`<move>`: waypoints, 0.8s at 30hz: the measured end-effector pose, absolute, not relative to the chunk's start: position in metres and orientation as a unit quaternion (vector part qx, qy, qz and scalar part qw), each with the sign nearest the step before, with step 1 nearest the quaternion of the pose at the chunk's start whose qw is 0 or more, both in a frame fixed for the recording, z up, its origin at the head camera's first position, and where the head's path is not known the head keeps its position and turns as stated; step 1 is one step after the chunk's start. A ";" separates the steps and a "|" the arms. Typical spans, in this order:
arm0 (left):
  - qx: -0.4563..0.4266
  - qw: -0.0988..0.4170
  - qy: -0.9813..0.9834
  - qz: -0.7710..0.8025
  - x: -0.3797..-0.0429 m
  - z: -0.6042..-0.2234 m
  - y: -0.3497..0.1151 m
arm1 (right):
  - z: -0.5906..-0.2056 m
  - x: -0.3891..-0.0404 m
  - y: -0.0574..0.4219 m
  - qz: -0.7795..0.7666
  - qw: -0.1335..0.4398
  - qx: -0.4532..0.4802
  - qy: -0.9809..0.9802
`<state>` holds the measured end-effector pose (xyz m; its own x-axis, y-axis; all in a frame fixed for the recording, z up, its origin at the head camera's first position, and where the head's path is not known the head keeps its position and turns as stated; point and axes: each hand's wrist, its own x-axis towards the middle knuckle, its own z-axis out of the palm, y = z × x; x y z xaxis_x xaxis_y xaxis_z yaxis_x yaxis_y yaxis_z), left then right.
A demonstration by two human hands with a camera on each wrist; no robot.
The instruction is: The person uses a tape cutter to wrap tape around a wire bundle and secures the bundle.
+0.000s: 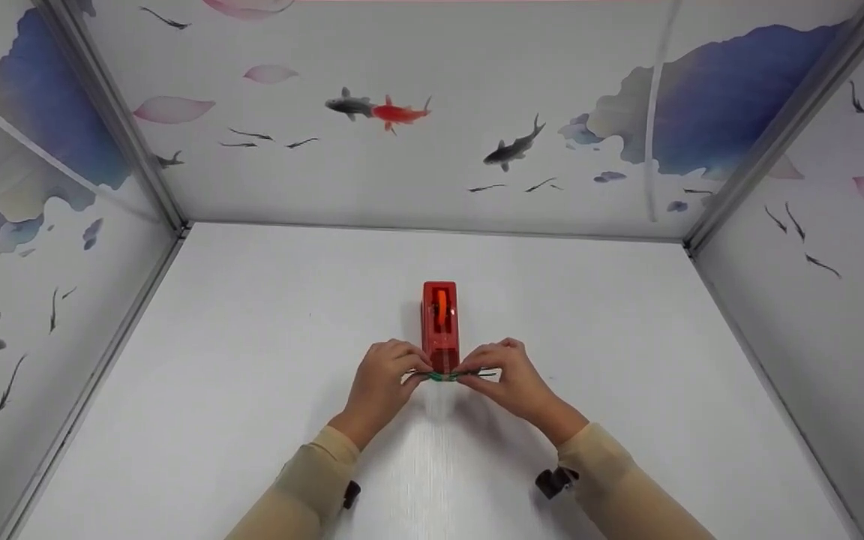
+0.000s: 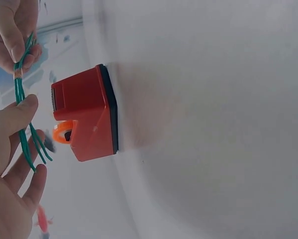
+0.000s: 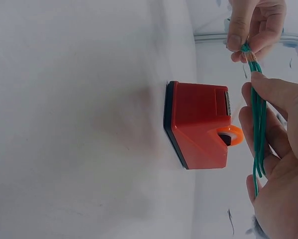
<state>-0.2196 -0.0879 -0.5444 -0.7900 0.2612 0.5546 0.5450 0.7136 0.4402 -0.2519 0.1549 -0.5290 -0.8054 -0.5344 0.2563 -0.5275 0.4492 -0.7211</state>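
Both hands hold a bundle of thin green cords (image 3: 258, 119) level between them, right at the near end of a red tape dispenser (image 1: 439, 342). My left hand (image 1: 387, 375) pinches one side of the bundle between thumb and fingers. On the other side my right hand (image 1: 508, 381) pinches it the same way. Several loose cord ends (image 2: 38, 149) stick out past the left fingers in the left wrist view. A strip of clear tape (image 2: 18, 73) lies around the cords in the short gap between the hands. An orange tape roll (image 1: 441, 306) sits in the dispenser.
The dispenser stands upright on a white table (image 1: 252, 315), its toothed cutting edge (image 3: 228, 103) facing up. White panels (image 1: 439, 187) printed with fish and petals enclose the table at the back and both sides. Black wrist cameras (image 1: 552, 482) hang under the sleeves.
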 end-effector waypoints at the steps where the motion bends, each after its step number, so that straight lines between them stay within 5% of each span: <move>1: -0.225 0.235 -0.896 -0.303 -0.220 -0.544 -0.088 | -0.529 -0.252 0.155 -0.422 0.004 -0.312 0.851; 13: -0.235 0.259 -0.890 -0.292 -0.219 -0.545 -0.087 | -0.530 -0.250 0.156 -0.391 -0.019 -0.312 0.866; 24: -0.230 0.179 -0.914 -0.284 -0.220 -0.543 -0.091 | -0.527 -0.247 0.154 -0.315 -0.087 -0.343 0.880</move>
